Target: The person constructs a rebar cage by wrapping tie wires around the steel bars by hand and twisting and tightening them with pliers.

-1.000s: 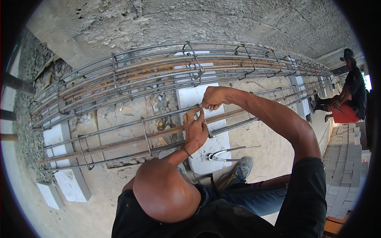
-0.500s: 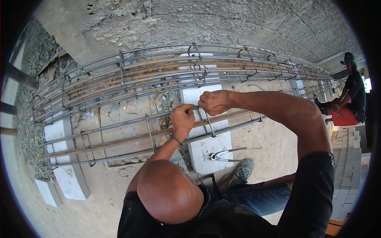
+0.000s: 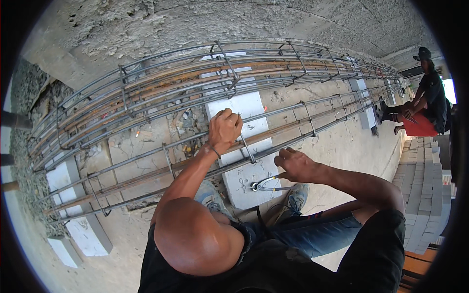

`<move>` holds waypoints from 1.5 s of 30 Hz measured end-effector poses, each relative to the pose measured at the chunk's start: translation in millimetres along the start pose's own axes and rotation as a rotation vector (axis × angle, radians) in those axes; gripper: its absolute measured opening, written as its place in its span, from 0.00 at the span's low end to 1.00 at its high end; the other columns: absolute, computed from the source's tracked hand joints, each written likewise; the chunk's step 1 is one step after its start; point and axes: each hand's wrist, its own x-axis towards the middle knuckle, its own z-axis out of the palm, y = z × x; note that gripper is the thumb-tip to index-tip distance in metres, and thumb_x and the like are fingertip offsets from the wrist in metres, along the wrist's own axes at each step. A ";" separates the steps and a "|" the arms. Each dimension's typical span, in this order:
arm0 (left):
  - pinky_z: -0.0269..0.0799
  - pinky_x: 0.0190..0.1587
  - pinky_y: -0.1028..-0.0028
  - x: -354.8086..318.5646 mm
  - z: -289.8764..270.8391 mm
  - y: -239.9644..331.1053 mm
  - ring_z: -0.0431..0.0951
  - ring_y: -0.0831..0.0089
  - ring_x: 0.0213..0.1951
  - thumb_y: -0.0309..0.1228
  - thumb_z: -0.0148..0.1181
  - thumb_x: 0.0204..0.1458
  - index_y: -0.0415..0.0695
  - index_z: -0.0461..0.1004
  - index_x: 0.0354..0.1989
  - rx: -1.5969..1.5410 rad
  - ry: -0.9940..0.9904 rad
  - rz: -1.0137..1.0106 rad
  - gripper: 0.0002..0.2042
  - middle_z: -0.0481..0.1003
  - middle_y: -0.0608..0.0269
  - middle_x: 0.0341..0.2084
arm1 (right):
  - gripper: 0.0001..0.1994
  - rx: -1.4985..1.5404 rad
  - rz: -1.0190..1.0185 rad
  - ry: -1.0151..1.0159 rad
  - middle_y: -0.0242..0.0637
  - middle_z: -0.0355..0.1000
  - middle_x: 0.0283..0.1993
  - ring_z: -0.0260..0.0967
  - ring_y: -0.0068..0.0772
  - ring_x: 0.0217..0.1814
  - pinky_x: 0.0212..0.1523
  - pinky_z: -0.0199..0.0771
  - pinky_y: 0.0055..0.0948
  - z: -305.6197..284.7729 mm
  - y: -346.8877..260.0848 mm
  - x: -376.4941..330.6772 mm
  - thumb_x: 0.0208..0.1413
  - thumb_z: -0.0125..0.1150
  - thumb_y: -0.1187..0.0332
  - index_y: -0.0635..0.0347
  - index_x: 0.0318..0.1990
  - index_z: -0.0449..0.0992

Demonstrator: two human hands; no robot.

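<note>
My left hand [image 3: 225, 130] is closed at the far long bar of the nearer steel rebar cage [image 3: 181, 170], where a square stirrup [image 3: 248, 149] meets it. What its fingers pinch there is hidden. My right hand [image 3: 296, 165] hangs on the near side of that cage, fingers bent and thumb apart, with nothing visible in it. Just below it lie end-cutting pincers [image 3: 266, 186], handles spread and pointing right. They rest on a white block [image 3: 244, 191] under the cage, and my right thumb is close to the upper handle.
Behind stands a second, denser rebar cage [image 3: 146, 95] along a rough concrete wall [image 3: 205, 22]. More white blocks [image 3: 88, 234] support the left ends. At the far right sits a person [image 3: 427, 102] in a dark shirt, above stacked grey blocks [image 3: 417, 185]. My shoes are beside the middle block.
My right hand has left the bar joint and come down toward the pincers. My left hand stays at the joint. The view has shifted slightly.
</note>
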 end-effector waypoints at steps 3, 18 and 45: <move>0.68 0.23 0.65 3.4 5.5 3.3 0.73 0.59 0.19 0.27 0.63 0.40 0.40 0.74 0.14 -0.039 0.032 -0.074 0.08 0.71 0.58 0.17 | 0.15 -0.150 0.012 -0.079 0.56 0.60 0.49 0.62 0.59 0.53 0.51 0.66 0.55 81.4 4.3 -44.9 0.49 0.56 0.71 0.65 0.45 0.67; 0.71 0.34 0.78 12.9 -17.0 -41.2 0.76 0.77 0.29 0.27 0.63 0.46 0.37 0.79 0.35 -0.694 -0.499 -0.654 0.09 0.79 0.59 0.28 | 0.13 1.169 0.212 -0.484 0.47 0.72 0.34 0.72 0.44 0.33 0.34 0.72 0.36 55.4 23.8 -67.2 0.42 0.47 0.77 0.67 0.37 0.73; 0.70 0.37 0.75 8.5 -23.6 -12.0 0.77 0.73 0.33 0.22 0.64 0.43 0.47 0.81 0.34 -0.513 -0.383 -0.567 0.09 0.80 0.63 0.31 | 0.23 -0.738 -0.083 0.286 0.38 0.46 0.69 0.41 0.34 0.72 0.70 0.35 0.57 -109.2 84.3 38.8 0.53 0.43 0.75 0.53 0.58 0.64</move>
